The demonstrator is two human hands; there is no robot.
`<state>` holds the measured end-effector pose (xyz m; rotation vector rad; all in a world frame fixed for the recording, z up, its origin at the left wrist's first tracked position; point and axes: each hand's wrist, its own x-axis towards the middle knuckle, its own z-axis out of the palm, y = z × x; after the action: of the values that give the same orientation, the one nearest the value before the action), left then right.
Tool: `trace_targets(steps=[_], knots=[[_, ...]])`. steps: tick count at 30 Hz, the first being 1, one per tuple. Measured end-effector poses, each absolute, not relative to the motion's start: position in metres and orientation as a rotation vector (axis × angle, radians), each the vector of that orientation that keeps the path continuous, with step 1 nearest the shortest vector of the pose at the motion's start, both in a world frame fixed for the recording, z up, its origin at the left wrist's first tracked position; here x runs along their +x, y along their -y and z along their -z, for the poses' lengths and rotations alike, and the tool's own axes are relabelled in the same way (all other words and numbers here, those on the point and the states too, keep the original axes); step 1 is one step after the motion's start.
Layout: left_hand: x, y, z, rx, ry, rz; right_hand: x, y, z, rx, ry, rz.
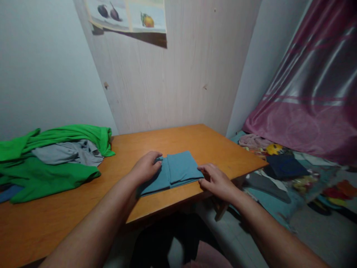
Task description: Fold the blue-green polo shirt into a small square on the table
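Note:
A blue cloth (184, 167), folded into a flat oblong, lies near the front edge of the wooden table (181, 137). Its right part is doubled over and sits higher than the left part. At the left end, my left hand (147, 166) has its thumb and fingers closed on the cloth's far edge. My right hand (216, 181) pinches the right edge between thumb and fingers, close to the table's front. Whether the cloth is a garment cannot be made out.
A loose heap of clothes, with a green garment (55, 178) and a grey one (69, 152), covers the table's left side. A wall stands behind the table. At right are a pink curtain (301, 130) and a low surface strewn with items, including a dark blue cloth (287, 166).

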<state>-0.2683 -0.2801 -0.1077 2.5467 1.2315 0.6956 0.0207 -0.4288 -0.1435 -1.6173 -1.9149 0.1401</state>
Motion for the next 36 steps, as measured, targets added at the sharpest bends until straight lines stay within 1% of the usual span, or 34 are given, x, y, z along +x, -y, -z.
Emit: trace_targets(steps=[3, 8, 11, 21, 30, 36], knots=[[-0.251, 0.292, 0.106, 2.518, -1.113, -0.720, 0.011, 0.430, 0.148, -1.664, 1.900, -0.029], [-0.235, 0.302, 0.113, 2.556, -1.036, -0.659, -0.005, 0.427, 0.156, -1.695, 1.817, 0.168], [-0.234, 0.304, 0.119, 2.606, -0.967, -0.644, -0.009, 0.425, 0.157, -1.699, 1.809, 0.231], [-0.237, 0.309, 0.127, 2.634, -0.984, -0.527, 0.005, 0.419, 0.172, -1.690, 1.711, 0.209], [-0.238, 0.325, 0.115, 2.592, -0.832, -0.655, 0.003, 0.422, 0.169, -1.715, 1.710, 0.181], [-0.239, 0.325, 0.123, 2.655, -0.922, -0.494, 0.006, 0.421, 0.173, -1.679, 1.756, 0.183]])
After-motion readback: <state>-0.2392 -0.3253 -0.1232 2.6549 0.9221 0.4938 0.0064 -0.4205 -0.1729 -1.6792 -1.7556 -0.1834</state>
